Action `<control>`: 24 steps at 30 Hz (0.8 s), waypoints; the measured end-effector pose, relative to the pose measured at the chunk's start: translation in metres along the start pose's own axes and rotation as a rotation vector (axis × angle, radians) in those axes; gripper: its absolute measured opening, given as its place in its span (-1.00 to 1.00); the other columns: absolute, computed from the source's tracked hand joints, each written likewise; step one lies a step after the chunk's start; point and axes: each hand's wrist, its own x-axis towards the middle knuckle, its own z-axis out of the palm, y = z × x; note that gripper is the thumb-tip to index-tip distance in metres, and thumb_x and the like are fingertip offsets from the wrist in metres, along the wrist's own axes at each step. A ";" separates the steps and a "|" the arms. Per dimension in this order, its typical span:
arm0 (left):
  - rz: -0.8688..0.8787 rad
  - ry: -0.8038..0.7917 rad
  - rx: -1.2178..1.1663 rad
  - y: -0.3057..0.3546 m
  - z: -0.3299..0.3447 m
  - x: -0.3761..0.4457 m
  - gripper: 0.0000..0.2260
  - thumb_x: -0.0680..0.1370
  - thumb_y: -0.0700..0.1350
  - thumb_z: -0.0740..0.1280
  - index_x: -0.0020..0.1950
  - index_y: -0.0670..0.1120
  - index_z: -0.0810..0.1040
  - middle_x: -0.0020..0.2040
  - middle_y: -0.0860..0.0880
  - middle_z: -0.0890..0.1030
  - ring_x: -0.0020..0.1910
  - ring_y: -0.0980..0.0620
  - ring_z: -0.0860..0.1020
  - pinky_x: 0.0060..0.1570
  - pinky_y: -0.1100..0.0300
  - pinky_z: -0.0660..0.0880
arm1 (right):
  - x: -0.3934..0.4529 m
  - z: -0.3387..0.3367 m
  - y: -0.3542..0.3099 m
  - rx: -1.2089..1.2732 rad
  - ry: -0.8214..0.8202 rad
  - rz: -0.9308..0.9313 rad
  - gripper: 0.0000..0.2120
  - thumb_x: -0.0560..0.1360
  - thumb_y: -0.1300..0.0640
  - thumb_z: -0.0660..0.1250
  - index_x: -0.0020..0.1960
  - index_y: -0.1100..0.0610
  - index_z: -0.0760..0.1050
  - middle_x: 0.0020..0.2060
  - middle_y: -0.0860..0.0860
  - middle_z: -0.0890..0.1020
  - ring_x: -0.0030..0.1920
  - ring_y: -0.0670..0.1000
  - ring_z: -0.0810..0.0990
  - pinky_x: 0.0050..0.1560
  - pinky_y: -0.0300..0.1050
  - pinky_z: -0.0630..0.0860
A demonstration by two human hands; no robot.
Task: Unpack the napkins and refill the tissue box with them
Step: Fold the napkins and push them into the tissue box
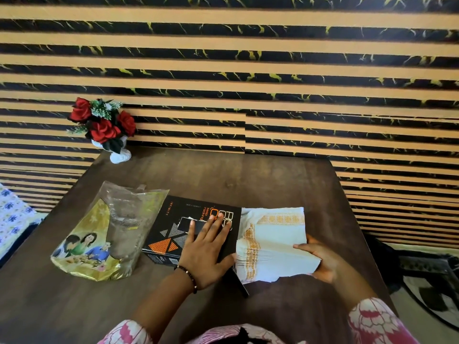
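A black tissue box [171,219] with orange print lies flat in the middle of the dark wooden table [273,180]. My left hand [206,249] presses flat on its top, fingers straight, beside the slot. A thick stack of white napkins [273,239] with an orange pattern sticks out of the box's right end. My right hand [320,259] grips the stack's right end, thumb on top. An open black end flap [239,281] hangs below the stack.
The emptied clear-and-gold napkin wrapper [99,234] lies left of the box. A white vase of red roses [109,127] stands at the table's far left corner against the striped wall. A floral cloth [12,219] lies at the left, a rug [432,284] at the right.
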 end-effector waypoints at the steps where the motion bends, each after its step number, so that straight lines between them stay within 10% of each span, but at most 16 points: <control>1: 0.008 -0.009 0.010 -0.001 0.000 0.000 -0.12 0.25 0.51 -0.35 0.49 0.11 -0.23 0.45 0.10 -0.32 0.48 0.05 -0.32 0.37 -0.12 -0.43 | 0.000 0.002 0.000 0.012 0.013 -0.006 -0.59 0.47 0.27 0.29 0.31 0.12 0.39 0.18 0.24 0.54 0.12 0.22 0.54 -0.25 -0.03 0.63; 7: 0.012 -0.024 0.050 -0.002 0.002 -0.004 -0.22 0.30 0.42 -0.09 0.36 0.19 -0.42 0.45 0.05 -0.37 0.45 0.01 -0.37 0.33 -0.12 -0.46 | 0.001 0.017 -0.004 0.221 0.144 0.028 -0.82 0.57 0.11 0.18 0.01 0.15 0.52 -0.31 0.14 0.71 -0.11 0.14 0.59 -0.43 -0.05 0.63; 15: 0.001 -0.016 0.046 -0.002 0.003 -0.003 -0.21 0.27 0.42 -0.09 0.34 0.21 -0.46 0.43 0.04 -0.37 0.45 0.01 -0.35 0.32 -0.13 -0.45 | -0.002 0.033 0.005 0.421 0.182 0.013 -0.82 0.56 0.12 0.21 -0.07 0.21 0.51 -0.44 0.17 0.68 -0.43 0.13 0.68 -0.51 -0.02 0.61; 24: -0.023 -0.029 0.040 0.000 0.000 -0.002 -0.20 0.25 0.45 -0.13 0.34 0.21 -0.45 0.54 0.00 -0.25 0.41 0.05 -0.37 0.35 -0.13 -0.40 | -0.006 0.033 0.021 0.129 0.109 -0.165 -0.67 0.57 0.26 0.10 0.32 0.22 0.32 0.10 0.17 0.50 -0.15 0.09 0.53 -0.34 -0.08 0.62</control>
